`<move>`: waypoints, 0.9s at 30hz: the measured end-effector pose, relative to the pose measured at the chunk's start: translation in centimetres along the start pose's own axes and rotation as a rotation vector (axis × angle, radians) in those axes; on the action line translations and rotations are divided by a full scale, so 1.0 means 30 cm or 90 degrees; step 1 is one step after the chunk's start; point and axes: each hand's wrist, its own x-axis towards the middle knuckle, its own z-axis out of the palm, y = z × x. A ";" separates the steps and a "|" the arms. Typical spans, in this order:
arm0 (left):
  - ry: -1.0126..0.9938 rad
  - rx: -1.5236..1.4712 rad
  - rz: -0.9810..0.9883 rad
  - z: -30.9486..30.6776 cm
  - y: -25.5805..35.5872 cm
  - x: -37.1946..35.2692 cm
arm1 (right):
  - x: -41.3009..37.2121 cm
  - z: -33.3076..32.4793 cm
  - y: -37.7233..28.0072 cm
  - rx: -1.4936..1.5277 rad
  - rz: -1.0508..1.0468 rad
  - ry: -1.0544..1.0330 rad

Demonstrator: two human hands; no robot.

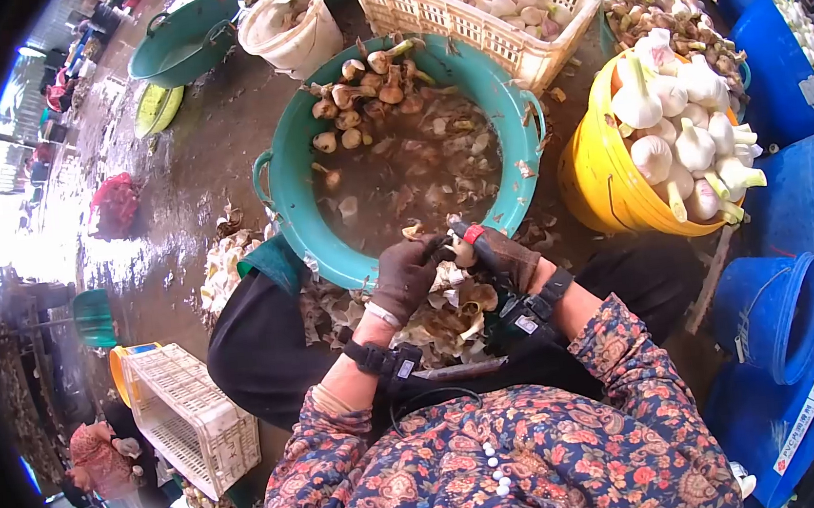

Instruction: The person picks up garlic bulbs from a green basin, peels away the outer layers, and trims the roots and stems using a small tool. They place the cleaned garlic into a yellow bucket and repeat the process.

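Both hands wear dark gloves and meet at the near rim of a green tub (297, 206). My left hand (407, 275) has its fingers closed round a garlic bulb (463, 252), which sits between the two hands. My right hand (499, 255) is closed too, with a dark tool handle with a red band (472, 233) in its grip. Murky water with loose skins fills the tub, and unpeeled garlic bulbs (372, 91) are heaped at its far left side. Garlic skins (452, 318) lie below the hands, between the legs.
On the right stands a yellow bucket (605, 176) of white garlic, with blue tubs (770, 312) beyond. A cream crate (403, 5), a white bucket (291, 32) and a green basin (181, 43) stand behind the tub. At lower left are a white crate (192, 412) and another person (103, 459).
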 end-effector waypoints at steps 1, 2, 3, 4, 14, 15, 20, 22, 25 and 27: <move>0.014 -0.138 -0.115 0.028 -0.038 -0.004 | -0.011 0.006 -0.010 -0.015 -0.032 0.000; 0.028 -0.276 -0.229 0.028 -0.032 0.005 | -0.020 0.012 -0.024 -0.032 -0.065 0.000; 0.005 -0.506 -0.328 0.004 -0.041 0.011 | -0.025 0.013 -0.042 0.074 -0.096 -0.054; -0.012 -0.610 -0.385 -0.027 -0.054 0.013 | -0.048 0.010 -0.058 0.103 -0.118 -0.088; -0.051 -0.642 -0.439 -0.061 -0.052 -0.013 | -0.019 0.044 -0.011 -0.720 -0.574 0.111; -0.039 -0.612 -0.376 -0.058 -0.038 -0.017 | -0.004 0.049 0.011 -0.569 -0.514 0.149; 0.032 -0.651 -0.302 -0.089 -0.047 -0.068 | 0.067 -0.050 0.079 0.237 -0.067 0.161; -0.012 -0.651 -0.265 -0.126 -0.036 -0.102 | 0.078 -0.066 0.103 0.300 -0.008 0.163; -0.050 -0.712 -0.209 -0.237 0.050 -0.133 | 0.127 -0.117 0.156 0.655 -0.013 0.137; -0.198 -0.740 -0.150 -0.307 0.021 -0.128 | 0.123 -0.174 0.166 0.654 0.011 0.072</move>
